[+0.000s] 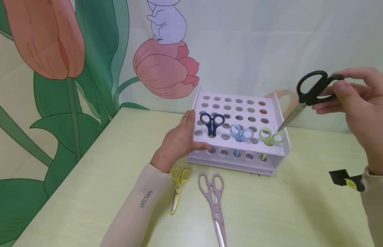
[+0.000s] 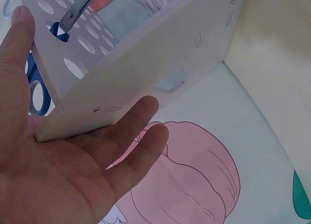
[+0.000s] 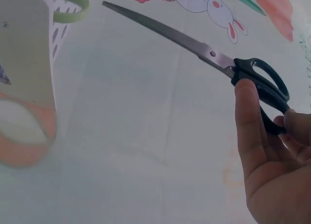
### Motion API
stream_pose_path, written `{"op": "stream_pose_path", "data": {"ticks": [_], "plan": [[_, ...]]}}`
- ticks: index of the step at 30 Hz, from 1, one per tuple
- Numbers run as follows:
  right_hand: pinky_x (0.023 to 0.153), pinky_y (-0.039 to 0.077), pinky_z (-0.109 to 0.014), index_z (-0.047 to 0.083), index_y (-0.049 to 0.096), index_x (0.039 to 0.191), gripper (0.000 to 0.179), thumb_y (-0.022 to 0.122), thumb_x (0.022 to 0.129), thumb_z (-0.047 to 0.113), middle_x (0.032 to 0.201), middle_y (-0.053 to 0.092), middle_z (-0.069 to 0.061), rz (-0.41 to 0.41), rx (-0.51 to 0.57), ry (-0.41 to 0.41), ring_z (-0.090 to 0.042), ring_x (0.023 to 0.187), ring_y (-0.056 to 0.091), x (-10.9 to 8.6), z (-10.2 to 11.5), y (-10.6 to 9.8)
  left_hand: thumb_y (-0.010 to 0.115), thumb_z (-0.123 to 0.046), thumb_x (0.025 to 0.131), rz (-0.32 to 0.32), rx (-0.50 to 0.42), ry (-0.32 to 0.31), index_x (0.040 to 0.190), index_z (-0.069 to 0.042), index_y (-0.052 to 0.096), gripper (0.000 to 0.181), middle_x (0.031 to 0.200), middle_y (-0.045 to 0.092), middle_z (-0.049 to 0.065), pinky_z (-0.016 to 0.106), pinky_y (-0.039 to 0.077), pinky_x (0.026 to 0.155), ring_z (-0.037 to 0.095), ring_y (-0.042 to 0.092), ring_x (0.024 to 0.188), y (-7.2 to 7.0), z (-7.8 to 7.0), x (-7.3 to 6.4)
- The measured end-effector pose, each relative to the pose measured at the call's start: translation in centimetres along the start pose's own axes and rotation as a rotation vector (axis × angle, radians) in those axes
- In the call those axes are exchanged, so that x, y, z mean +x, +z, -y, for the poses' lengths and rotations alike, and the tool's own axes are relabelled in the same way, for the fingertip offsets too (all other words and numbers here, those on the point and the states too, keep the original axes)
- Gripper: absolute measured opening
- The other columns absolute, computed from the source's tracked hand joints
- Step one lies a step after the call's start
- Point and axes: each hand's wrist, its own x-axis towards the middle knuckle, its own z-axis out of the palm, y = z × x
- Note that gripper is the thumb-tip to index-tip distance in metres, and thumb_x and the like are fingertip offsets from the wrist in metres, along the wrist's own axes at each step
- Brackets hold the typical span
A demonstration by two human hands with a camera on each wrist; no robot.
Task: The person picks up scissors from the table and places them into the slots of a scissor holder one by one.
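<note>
My right hand (image 1: 364, 96) pinches the handle of a pair of black scissors (image 1: 318, 88) in the air at the right. Its closed blades slant down and left, the tip overlapping the rack's right edge in the head view. My left hand (image 1: 179, 139) rests against the left side of a white two-tier rack (image 1: 228, 167), fingers extended along the side and thumb at the front edge. Navy scissors (image 1: 212, 127), light blue scissors (image 1: 239, 134) and light green scissors (image 1: 268, 139) stand blades down in holes near the rack's front.
On the table before the rack lie yellow scissors (image 1: 177, 187), beside the left sleeve, and large mauve scissors (image 1: 216, 209), cut off by the lower frame edge. A wall cloth printed with tulips (image 1: 166, 68) hangs behind. A black strap (image 1: 339, 177) sticks out by the right cuff.
</note>
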Motion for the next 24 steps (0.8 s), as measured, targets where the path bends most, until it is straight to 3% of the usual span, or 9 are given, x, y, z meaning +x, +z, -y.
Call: {"op": "stream_pose_path", "data": {"ticks": [6,12,19,24], "plan": [[0.062,0.057,-0.029,-0.009,0.062,0.122,0.025,0.061,0.099,0.001,0.089,0.073,-0.016,-0.022,0.074,0.020,-0.022,0.062,0.072,0.7,-0.9,0.0,0.084,-0.060,0.073,-0.003,0.004,0.007,0.162,-0.003,0.007,0.131,0.166,0.013,0.018,0.044,0.053,0.089,0.033,0.059,0.117,0.0,0.0,-0.1],[0.061,0.057,-0.031,-0.007,0.063,0.118,0.020,0.058,0.099,-0.004,0.086,0.074,-0.015,0.038,0.073,0.087,-0.022,0.062,0.073,1.3,-3.4,-0.1,0.085,-0.057,0.073,-0.004,-0.007,0.007,0.162,-0.003,0.008,0.130,0.166,0.013,0.018,0.044,0.053,0.090,0.034,0.058,0.117,0.1,0.0,-0.1],[0.065,0.057,-0.029,0.002,0.062,0.119,0.018,0.060,0.101,0.007,0.089,0.074,-0.009,0.121,-0.066,0.197,-0.020,0.066,0.073,1.2,-5.3,0.1,0.083,-0.061,0.073,-0.003,0.020,0.005,0.161,-0.002,0.007,0.131,0.166,0.013,0.018,0.041,0.054,0.089,0.032,0.059,0.118,0.1,0.0,-0.1],[0.069,0.057,-0.027,0.006,0.059,0.119,0.017,0.057,0.104,0.014,0.091,0.073,-0.001,0.196,-0.258,0.260,-0.018,0.070,0.074,0.8,-6.4,0.3,0.084,-0.059,0.073,-0.009,0.014,0.011,0.161,-0.002,0.007,0.130,0.166,0.013,0.019,0.041,0.054,0.087,0.032,0.060,0.115,0.1,0.0,-0.1]]}}
